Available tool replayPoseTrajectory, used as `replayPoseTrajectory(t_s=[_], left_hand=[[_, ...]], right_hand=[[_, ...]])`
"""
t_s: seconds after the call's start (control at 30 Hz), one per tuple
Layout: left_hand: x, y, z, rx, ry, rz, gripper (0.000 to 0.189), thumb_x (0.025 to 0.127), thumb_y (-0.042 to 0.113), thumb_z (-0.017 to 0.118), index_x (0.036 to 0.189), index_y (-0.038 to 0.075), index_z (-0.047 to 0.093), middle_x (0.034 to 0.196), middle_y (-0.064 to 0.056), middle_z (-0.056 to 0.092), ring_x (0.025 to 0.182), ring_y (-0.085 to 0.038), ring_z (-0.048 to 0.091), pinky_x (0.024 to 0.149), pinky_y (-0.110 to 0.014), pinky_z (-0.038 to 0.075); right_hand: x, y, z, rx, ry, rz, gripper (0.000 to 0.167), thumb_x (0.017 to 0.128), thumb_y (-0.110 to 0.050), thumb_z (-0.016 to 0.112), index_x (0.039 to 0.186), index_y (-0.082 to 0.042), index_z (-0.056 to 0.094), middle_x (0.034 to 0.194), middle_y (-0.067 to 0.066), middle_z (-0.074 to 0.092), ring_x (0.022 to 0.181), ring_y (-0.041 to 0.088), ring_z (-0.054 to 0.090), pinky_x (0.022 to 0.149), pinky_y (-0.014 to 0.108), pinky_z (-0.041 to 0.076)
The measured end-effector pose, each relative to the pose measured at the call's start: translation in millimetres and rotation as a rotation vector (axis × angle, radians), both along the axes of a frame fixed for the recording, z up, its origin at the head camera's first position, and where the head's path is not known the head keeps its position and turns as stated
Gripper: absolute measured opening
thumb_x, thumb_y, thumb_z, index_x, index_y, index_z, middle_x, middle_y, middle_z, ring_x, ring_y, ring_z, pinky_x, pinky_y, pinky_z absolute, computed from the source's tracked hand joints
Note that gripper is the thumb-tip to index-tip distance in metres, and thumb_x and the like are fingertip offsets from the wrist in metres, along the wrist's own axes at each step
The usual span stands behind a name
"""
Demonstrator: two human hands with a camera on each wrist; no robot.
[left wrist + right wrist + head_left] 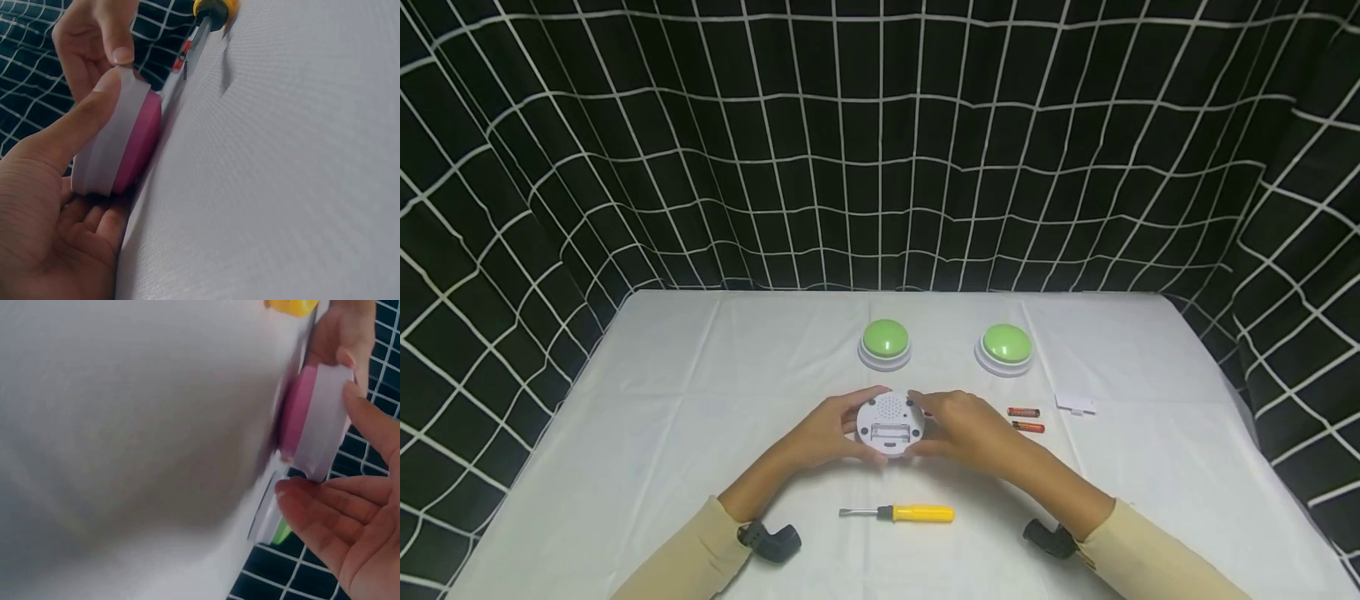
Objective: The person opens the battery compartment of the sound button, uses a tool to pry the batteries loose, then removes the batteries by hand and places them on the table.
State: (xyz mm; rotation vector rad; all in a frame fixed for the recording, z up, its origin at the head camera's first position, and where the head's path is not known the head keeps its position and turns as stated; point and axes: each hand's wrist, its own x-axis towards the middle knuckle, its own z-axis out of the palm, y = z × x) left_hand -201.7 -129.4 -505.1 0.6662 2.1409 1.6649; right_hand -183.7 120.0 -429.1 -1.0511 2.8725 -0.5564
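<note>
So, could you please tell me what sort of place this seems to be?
Probably an indoor recording setup for tabletop work: a black, white-gridded backdrop runs behind and beside a white-covered table, on which a yellow-handled screwdriver lies.

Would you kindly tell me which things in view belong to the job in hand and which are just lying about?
Likely the job's:
pink-and-white button, battery bay open, in left hand and right hand
red batteries
white cover
screwdriver

Seemingly lying about:
two green-topped buttons, untouched
</note>
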Motion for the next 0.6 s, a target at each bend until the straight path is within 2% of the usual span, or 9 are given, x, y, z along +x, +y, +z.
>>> replayPoseTrajectory(t_s=[0.13,0.27,0.4,0.6], left_hand=[[0.0,-0.9,2.4,-0.002,-0.006,-0.003,0.098,0.070,0.011,0.093,0.154,0.014,0.043,0.150,-0.003,0.053,0.133,-0.018,0.055,0.107,-0.025,0.047],[0.6,-5.0,7.6,0.005,-0.025,0.003,0.098,0.071,0.010,0.092,0.154,0.013,0.042,0.149,-0.005,0.054,0.130,-0.019,0.057,0.104,-0.026,0.051],[0.9,-12.7,16.7,0.017,-0.040,0.023,0.098,0.071,0.007,0.092,0.155,0.011,0.041,0.144,-0.011,0.058,0.125,-0.023,0.061,0.099,-0.028,0.054],[-5.1,-30.4,34.6,0.030,-0.028,0.035,0.098,0.071,0.002,0.091,0.155,0.007,0.041,0.142,-0.014,0.058,0.126,-0.027,0.061,0.100,-0.030,0.054]], right_hand=[[-1.5,-5.5,0.3,-0.022,-0.027,0.007,0.081,0.076,-0.038,0.089,0.135,0.008,0.059,0.096,0.006,0.074,0.079,0.011,0.062,0.072,0.027,0.056],[-3.8,-11.8,2.8,-0.044,-0.057,0.017,0.080,0.076,-0.036,0.090,0.134,0.010,0.059,0.080,-0.003,0.066,0.069,0.009,0.051,0.060,0.021,0.046],[-6.9,-19.3,6.0,-0.074,-0.068,0.028,0.079,0.077,-0.031,0.090,0.135,0.011,0.057,0.088,0.003,0.070,0.074,0.010,0.057,0.062,0.019,0.049],[-14.3,-38.0,15.8,-0.115,-0.050,0.030,0.077,0.074,-0.024,0.093,0.133,0.009,0.058,0.104,0.012,0.073,0.089,0.017,0.068,0.076,0.025,0.059]])
